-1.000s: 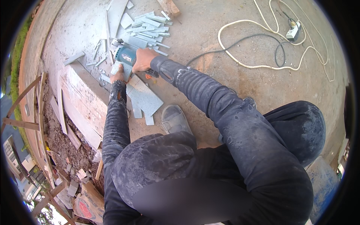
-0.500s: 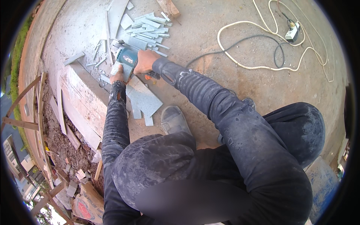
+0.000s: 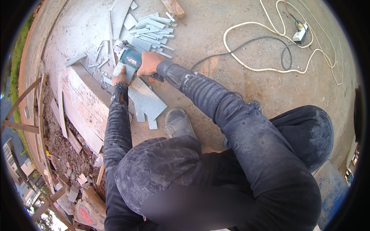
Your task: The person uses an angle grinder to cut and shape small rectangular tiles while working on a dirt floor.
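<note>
From where I'm standing, the right hand [image 3: 150, 63] is gripping the grinder [image 3: 130, 57], which is sitting at about twelve o'clock from the left knee [image 3: 154, 165]. The left hand [image 3: 120, 77] is holding a small tile [image 3: 130, 73] at the grinder's six o'clock, its thumb lying on top; whether tile and grinder are touching, I cannot tell. Seen from the grinder, strips [image 3: 156, 23] are lying heaped at one o'clock, larger tiles [image 3: 152, 103] are overlapping at five, and a dark cord [image 3: 266, 36] is curving toward a socket [image 3: 300, 35] at three.
</note>
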The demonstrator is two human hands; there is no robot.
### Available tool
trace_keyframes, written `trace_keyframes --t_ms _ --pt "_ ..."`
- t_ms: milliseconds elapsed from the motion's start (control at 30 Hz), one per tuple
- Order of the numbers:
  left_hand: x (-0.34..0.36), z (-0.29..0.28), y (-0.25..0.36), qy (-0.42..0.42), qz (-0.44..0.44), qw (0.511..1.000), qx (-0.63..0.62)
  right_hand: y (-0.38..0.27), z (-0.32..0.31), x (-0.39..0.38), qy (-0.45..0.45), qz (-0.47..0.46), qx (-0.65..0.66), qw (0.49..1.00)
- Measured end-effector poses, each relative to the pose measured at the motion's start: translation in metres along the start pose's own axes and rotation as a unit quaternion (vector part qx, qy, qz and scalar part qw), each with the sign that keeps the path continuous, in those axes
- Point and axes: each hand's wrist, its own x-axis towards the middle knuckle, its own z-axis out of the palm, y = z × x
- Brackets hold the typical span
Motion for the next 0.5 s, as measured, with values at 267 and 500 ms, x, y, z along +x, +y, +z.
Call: trace_keyframes --t_ms 267,500 --pt "0.0012 0.003 -0.0009 -0.004 -0.023 1.0 -0.007 0.0032 0.0017 0.0007 0.004 -0.003 -0.003 1.0" --pt "-0.0041 0.0035 0.0035 0.001 -0.021 1.0 -0.003 -0.001 -0.0023 -0.0003 -0.006 0.007 -0.005 1.0"
